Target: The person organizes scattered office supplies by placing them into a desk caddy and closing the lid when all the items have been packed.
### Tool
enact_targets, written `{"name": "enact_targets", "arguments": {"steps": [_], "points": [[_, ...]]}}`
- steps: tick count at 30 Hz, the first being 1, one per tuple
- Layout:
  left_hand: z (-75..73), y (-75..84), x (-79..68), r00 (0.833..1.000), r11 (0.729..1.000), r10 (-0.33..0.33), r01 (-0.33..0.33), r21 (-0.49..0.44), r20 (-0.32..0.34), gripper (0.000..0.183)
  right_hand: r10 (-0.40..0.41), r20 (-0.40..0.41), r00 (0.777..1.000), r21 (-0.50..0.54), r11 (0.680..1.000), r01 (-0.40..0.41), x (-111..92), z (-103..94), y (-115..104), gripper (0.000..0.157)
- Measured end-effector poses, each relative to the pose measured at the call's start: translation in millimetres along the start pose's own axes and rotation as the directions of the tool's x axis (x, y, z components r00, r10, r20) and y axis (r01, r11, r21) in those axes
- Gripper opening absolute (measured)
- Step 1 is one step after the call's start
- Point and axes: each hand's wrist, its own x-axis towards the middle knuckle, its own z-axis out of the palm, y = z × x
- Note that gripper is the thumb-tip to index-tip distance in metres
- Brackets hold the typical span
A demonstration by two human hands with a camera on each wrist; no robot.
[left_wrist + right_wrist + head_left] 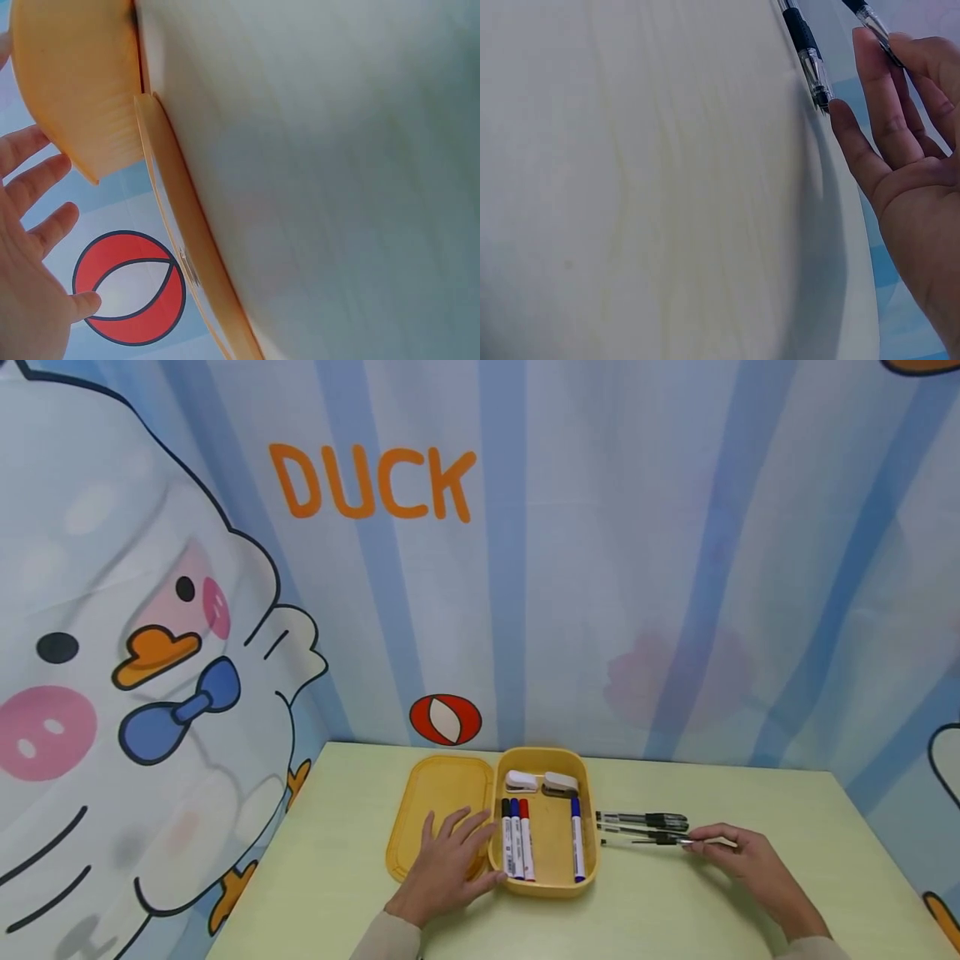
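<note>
A yellow box point(553, 888) stands at the table's middle. Inside, black, blue and red markers lie on the left, a blue marker point(577, 839) on the right, and two small staplers point(521, 781) at the back. My left hand point(450, 868) has its fingers spread over the yellow lid point(412, 785); the left wrist view shows fingertips at the box wall point(75, 82). To the box's right, my right hand point(738, 856) pinches the end of a black gel pen point(874, 26), raised off the table. Another black gel pen point(804, 37) lies close by in the right wrist view.
More black pens point(663, 820) lie side by side, just right of the box. Behind the pale yellow table point(787, 802) hangs a blue striped curtain point(585, 568) printed with a duck.
</note>
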Motion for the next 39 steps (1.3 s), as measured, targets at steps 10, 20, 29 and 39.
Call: {"name": "enact_targets", "arguments": {"steps": [10, 20, 29, 39], "points": [[-0.9, 2.4, 0.4, 1.000, 1.000, 0.001, -0.001, 0.012, 0.013, 0.070, 0.047, -0.056, 0.997, -0.028, 0.998, -0.049, -1.2, 0.4, 2.6, 0.042], [0.4, 3.4, 0.5, 1.000, 1.000, -0.004, 0.004, -0.011, 0.017, 0.069, 0.078, -0.053, 0.996, 0.054, 0.996, -0.075, -0.7, -0.4, -1.0, 0.048], [2.3, 3.3, -1.2, 1.000, 1.000, -0.011, 0.011, -0.012, 0.024, 0.070, 0.082, -0.041, 0.996, 0.060, 0.995, -0.080, 0.6, 2.5, -2.2, 0.048], [-2.2, 2.0, 0.3, 1.000, 1.000, -0.017, 0.017, -0.002, 0.011, 0.069, 0.070, -0.038, 0.997, 0.048, 0.997, -0.068, 3.6, 2.5, -5.3, 0.049]]}}
